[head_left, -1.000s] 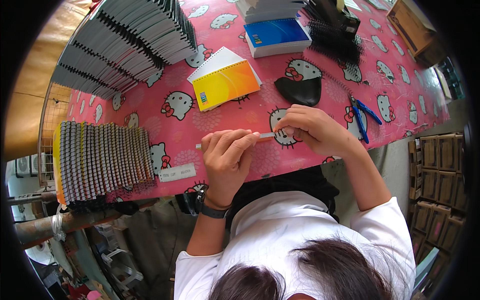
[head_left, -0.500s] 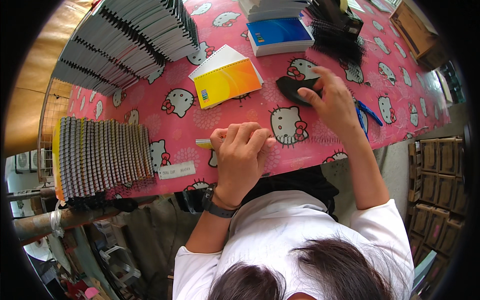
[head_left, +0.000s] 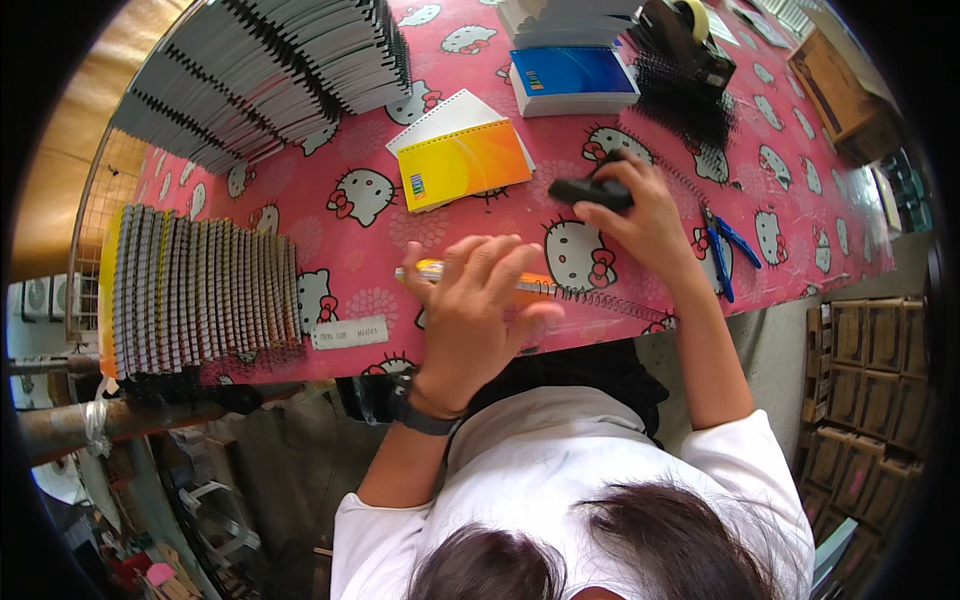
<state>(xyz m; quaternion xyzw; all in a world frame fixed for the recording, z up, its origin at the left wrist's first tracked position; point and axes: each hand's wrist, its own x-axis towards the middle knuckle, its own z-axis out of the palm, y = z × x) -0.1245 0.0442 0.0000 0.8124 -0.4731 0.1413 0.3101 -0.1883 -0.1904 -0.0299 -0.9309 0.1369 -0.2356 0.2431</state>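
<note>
My left hand [head_left: 475, 310] lies over a small notebook with an orange and yellow cover [head_left: 537, 287], its fingers stretched and spread. A dark wire coil [head_left: 612, 300] trails to the right from that notebook's edge, partly threaded through it. To the right, my right hand [head_left: 645, 210] has its fingers and thumb closed around a black object [head_left: 585, 192] of rounded, elongated shape, whose kind I cannot make out. Beyond my left hand sits a short stack of yellow-orange punched booklets [head_left: 465, 165]. Blue-handled pliers [head_left: 732, 245] rest to the right of my right forearm.
Tall stacks of white spiral-bound pads [head_left: 270, 75] stand at the back left. Coil-bound notebooks [head_left: 200, 290] line the left front edge, with a paper label [head_left: 349, 332] alongside. Blue-covered booklets [head_left: 575, 80], black coils [head_left: 685, 105], a tape dispenser [head_left: 690, 40] and a cardboard box [head_left: 840, 85] occupy the back right.
My left hand's fingers have spread from a curled press on the notebook, showing more of its cover. My right hand has come down and taken hold of the black object.
</note>
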